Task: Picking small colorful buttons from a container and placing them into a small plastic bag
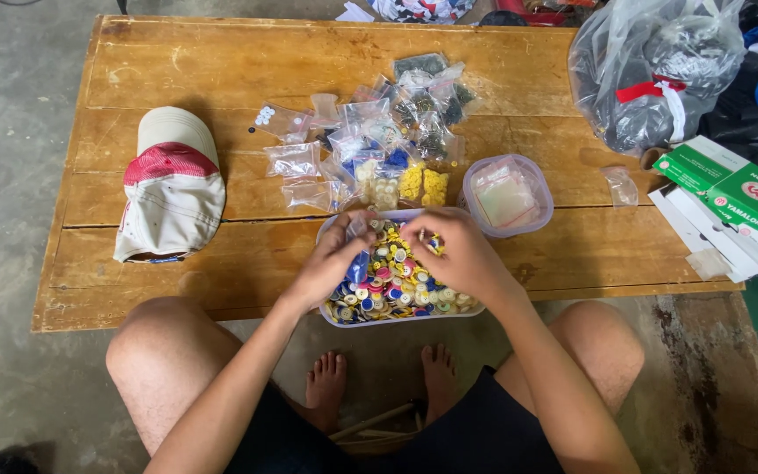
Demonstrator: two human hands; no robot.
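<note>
1. On a low wooden table, near its front edge, sits a clear tray heaped with buttons in blue, yellow, white and pink.
2. Left hand is over the tray's left side, fingers curled down among the buttons; a blue piece shows just under the fingertips. Whether it truly pinches one, cannot tell.
3. Right hand is over the tray's right side, thumb and forefinger pinched together on something small and dark-and-yellow, likely a button; the item is too small to make out for certain.
4. Both hands nearly meet above the tray's far rim.
5. Beyond the tray lies a cluster of small clear bags, some holding yellow, cream, blue or dark buttons, some looking nearly empty.
6. Just right of the tray stands a round clear tub with more small bags inside.
7. Left of the tray, well apart, lies a cap, beige with a red band.
8. At the table's far right corner, a big knotted plastic sack with a red tie.
9. Green and white boxes stacked at the right edge; one loose small bag lies beside them.
10. Person sits with bare knees either side, bare feet under the table edge on a concrete floor.
</note>
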